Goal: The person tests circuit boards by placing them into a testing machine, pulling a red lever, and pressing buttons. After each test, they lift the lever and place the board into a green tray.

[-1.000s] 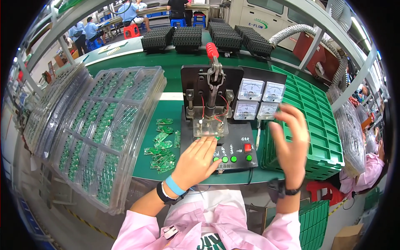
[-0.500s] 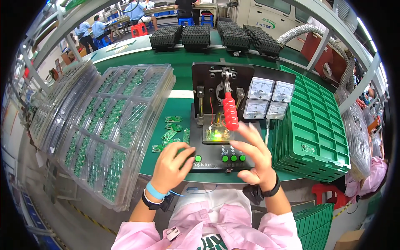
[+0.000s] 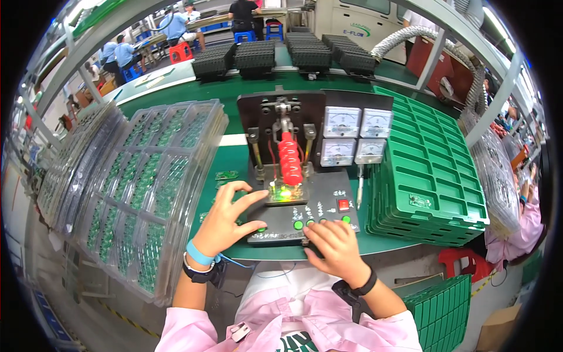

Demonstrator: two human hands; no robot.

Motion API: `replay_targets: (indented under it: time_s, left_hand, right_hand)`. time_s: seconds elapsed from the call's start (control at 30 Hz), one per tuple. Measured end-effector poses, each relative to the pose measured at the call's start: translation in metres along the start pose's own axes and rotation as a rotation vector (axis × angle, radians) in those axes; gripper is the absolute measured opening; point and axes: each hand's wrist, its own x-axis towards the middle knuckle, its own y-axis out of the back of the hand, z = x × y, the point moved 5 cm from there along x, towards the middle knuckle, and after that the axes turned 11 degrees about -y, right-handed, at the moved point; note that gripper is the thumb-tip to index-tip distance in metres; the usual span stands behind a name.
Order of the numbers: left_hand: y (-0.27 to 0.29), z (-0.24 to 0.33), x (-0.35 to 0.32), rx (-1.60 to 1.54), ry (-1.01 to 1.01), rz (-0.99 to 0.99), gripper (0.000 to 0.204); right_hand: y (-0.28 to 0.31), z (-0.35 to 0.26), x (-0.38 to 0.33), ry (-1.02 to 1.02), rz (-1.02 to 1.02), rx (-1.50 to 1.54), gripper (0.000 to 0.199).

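A black test fixture (image 3: 328,186) stands on the green table, its upright toggle clamp carrying a red handle (image 3: 290,161) that hangs down. Below the handle, a clear plate (image 3: 285,194) glows yellow-green. My left hand (image 3: 220,222) is spread at the fixture's left side, thumb on or just over the left green button (image 3: 262,228), index finger beside the clear plate. Over the row of green buttons (image 3: 298,224) lies my right hand (image 3: 334,249), fingers stretched out and hiding some of them; it holds nothing. Small green circuit boards (image 3: 227,175) lie partly behind my left hand.
Clear trays of circuit boards (image 3: 141,193) stack up at the left. Right of the fixture are several dial meters (image 3: 342,122), a red switch (image 3: 343,205) and stacked green trays (image 3: 434,158). Black racks (image 3: 255,57) line the far side. People sit farther back.
My right hand has come down from beside the red handle to the green buttons. My left hand has spread its fingers, thumb at the left button. The whole view has shifted slightly.
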Motion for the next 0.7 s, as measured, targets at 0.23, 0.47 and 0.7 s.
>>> replay_targets:
  time_s: [0.23,0.47,0.7]
  left_hand:
    - [0.001,-0.006,0.023,0.044,-0.025,0.043,0.08]
    - [-0.003,-0.016,0.024,0.132,-0.063,-0.062,0.088]
    - [0.003,-0.012,0.022,0.228,-0.103,-0.106,0.089]
  right_hand:
    - [-0.002,0.007,0.0,-0.002,0.103,0.025,0.044]
    - [0.006,0.003,0.02,-0.028,0.008,0.039,0.035]
    - [0.035,-0.003,0.106,-0.196,0.057,0.213,0.041]
